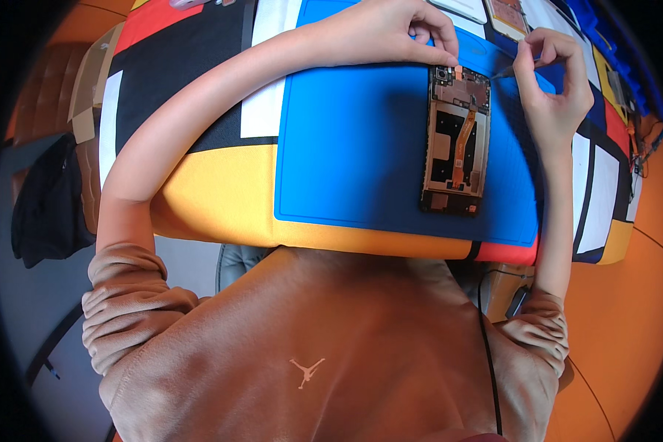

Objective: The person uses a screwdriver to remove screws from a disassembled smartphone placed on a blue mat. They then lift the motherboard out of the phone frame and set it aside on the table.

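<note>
An opened smartphone [440, 132] lies on the blue work mat [346, 147], its inside facing up. An orange-brown flex cable [463, 144] runs down its middle, and a circuit board [470, 90] fills its top part. My left hand [412, 33] is closed at the phone's top edge, thumb and forefinger together on it beside the camera. To the right, my right hand [560, 85] pinches slim tweezers [507, 71], whose tip is close to the board's upper right corner. Whether the tip touches the phone I cannot tell.
Beyond the mat lie a white flat device [462, 7] and another opened phone part [507, 16]. The tablecloth [206, 188] is patterned in colour blocks. Blue bins [604, 44] stand at the far right. A black cable [486, 346] hangs in front of my body.
</note>
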Available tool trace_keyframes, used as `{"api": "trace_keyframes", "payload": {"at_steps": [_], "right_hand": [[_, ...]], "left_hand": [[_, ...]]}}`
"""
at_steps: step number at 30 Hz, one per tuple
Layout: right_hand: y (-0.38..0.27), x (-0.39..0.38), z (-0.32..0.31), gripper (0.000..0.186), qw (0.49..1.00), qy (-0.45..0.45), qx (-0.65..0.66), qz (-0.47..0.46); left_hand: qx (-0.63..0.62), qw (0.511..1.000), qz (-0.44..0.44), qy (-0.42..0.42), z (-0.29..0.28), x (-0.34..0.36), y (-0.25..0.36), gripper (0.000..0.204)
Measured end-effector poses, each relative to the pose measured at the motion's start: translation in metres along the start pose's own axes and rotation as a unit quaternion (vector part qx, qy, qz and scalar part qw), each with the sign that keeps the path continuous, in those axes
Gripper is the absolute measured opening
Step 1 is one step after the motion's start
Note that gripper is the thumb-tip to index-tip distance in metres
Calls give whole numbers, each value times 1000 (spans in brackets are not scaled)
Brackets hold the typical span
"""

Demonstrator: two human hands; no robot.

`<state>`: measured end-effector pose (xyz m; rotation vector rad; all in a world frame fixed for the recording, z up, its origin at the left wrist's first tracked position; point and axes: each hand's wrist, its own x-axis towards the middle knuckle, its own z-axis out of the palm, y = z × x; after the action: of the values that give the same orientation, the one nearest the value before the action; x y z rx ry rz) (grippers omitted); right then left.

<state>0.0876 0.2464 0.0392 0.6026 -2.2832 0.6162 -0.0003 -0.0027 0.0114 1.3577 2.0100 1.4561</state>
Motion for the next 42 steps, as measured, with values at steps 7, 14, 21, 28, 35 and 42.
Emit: {"api": "trace_keyframes", "payload": {"at_steps": [7,14,21,28,35,42], "right_hand": [[2,-8,2,13,978,48,191,69],[-29,-12,11,11,955,132,262,48],[-39,-13,23,11,949,96,301,11],[-41,-15,18,11,958,72,272,44],[-40,-14,25,10,947,109,301,21],[-39,-14,25,9,944,91,317,21]], "left_hand": [[29,1000,5,0,0,1,0,15],[34,999,25,-4,-2,0,0,15],[42,999,15,3,-1,0,2,18],[41,999,4,3,-1,-1,3,20],[41,999,3,-1,-2,-1,2,20],[50,999,3,6,-1,-1,1,21]]}}
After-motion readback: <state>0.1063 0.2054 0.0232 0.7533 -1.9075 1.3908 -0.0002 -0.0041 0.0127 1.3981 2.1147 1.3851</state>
